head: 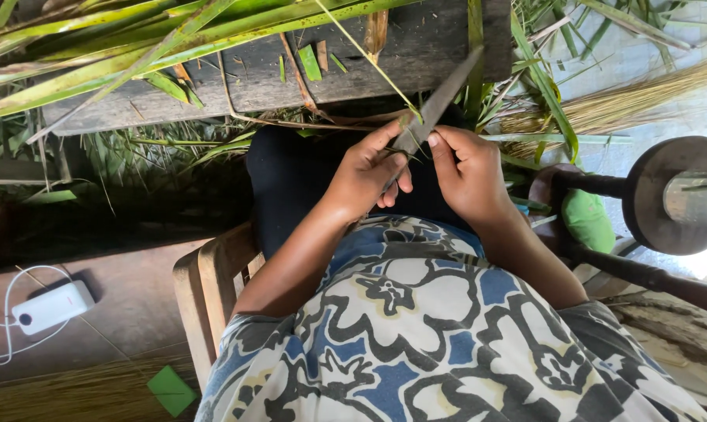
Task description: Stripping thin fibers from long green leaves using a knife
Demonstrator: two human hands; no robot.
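My left hand is closed around the handle of a long grey knife, whose blade points up and to the right. My right hand sits just right of it, thumb and fingers pinched on a thin green palm leaf strip at the base of the blade. The strip runs up and to the left across a weathered wooden plank. Both hands rest above my dark-clothed lap. Where the fingers meet the strip is partly hidden.
Long green palm leaves lie over the plank. A bundle of pale stripped leaf ribs lies at upper right. I sit on a wooden chair. A white power bank with cable, a green square and round dark furniture are nearby.
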